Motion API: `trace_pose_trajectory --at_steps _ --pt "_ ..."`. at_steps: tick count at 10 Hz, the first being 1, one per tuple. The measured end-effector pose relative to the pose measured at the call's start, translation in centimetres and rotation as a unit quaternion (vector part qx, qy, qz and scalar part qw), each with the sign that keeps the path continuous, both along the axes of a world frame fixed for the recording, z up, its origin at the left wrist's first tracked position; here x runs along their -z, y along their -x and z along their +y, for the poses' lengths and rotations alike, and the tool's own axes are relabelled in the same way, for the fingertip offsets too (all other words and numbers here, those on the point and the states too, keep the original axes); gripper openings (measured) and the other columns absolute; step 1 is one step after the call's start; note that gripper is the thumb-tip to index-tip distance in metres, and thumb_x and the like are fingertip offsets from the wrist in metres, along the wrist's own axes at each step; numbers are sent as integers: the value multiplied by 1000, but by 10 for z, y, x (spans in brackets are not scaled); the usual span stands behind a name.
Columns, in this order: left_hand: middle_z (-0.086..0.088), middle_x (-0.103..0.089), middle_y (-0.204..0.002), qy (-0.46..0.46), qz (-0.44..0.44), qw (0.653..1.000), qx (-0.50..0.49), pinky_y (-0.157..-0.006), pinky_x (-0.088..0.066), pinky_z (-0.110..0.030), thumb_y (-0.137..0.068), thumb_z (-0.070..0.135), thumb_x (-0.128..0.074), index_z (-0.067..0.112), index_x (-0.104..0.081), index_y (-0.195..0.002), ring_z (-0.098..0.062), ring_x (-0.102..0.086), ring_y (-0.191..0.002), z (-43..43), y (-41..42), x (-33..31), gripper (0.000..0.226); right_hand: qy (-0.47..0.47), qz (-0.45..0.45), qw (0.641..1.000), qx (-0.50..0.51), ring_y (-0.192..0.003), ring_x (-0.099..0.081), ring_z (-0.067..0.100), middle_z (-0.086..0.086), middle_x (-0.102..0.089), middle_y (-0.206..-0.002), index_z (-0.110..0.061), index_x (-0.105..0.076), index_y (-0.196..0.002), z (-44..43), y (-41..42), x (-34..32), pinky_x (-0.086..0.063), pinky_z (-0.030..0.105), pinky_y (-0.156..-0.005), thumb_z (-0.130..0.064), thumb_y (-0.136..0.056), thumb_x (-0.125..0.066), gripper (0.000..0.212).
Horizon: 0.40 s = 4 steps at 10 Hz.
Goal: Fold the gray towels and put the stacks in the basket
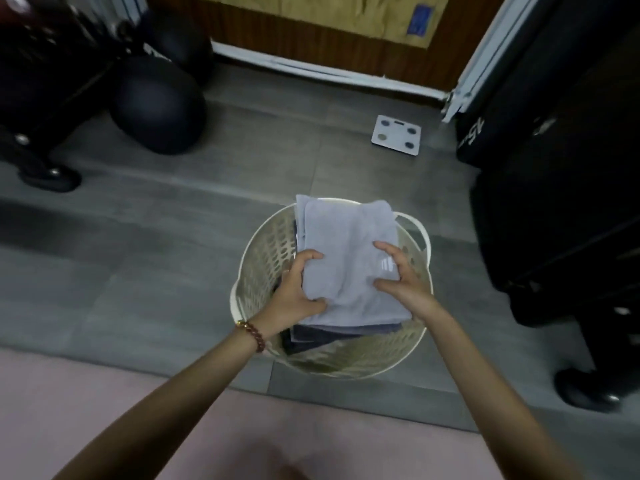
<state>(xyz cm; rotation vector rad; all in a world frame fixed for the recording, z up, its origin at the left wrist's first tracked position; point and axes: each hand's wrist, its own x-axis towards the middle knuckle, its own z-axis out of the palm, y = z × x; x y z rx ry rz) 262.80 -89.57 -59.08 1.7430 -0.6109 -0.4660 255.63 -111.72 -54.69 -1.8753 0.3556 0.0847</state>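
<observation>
Gray folded towels (349,258) are stacked at the mouth of the cream basket (258,258). They are gripped at 8 o'clock by the left hand (298,289), at 4 o'clock by the right hand (398,271). A scale (396,135) is seen at 12 o'clock.

Both arms reach fwd & down, forearms bare. L hand (298,289) & R hand (398,271) face each other, fingers curled, gripping towel stack (346,237) btwn them.
</observation>
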Motion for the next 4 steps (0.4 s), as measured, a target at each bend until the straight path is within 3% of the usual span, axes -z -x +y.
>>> trace_pose_trajectory --at_steps 1,2,3,4 --pt "17 -36 -126 -3 21 1000 -16 -96 -26 -3 -62 15 -71 38 -36 -118 10 -36 -117 -23 -1 30 71 -19 10 1000 2 -115 -41 -7 -18 -40 -129 -26 -45 -131 -23 -12 36 -32 -3 -87 7 -80 -62 62" --pt "8 -38 -130 -32 52 997 -37 -104 -32 -15 -63 23 -72 34 -35 -124 -6 -39 -123 -33 -7 66 72 -8 22 1000 -5 -124 -38 -1 -12 -40 -134 -21 -44 -132 -36 -32 78 -34 6 -98 10 -80 -62 63" --pt "-8 -31 -142 -263 64 963 3 -106 -36 -41 -60 55 -64 26 -26 -140 -33 -35 -130 -30 -26 113 93 26 102 993 -52 -136 -32 20 2 -29 -148 -17 -31 -142 -43 -46 129 -36 30 -104 10 -83 -59 70" --pt "-14 -35 -146 -397 63 914 55 -106 -34 -46 -70 46 -61 16 -26 -145 -39 -35 -130 -20 -47 143 88 56 183 974 -118 -138 -30 26 5 -23 -153 -21 -16 -150 -36 -53 164 -39 36 -102 -5 -88 -62 79"
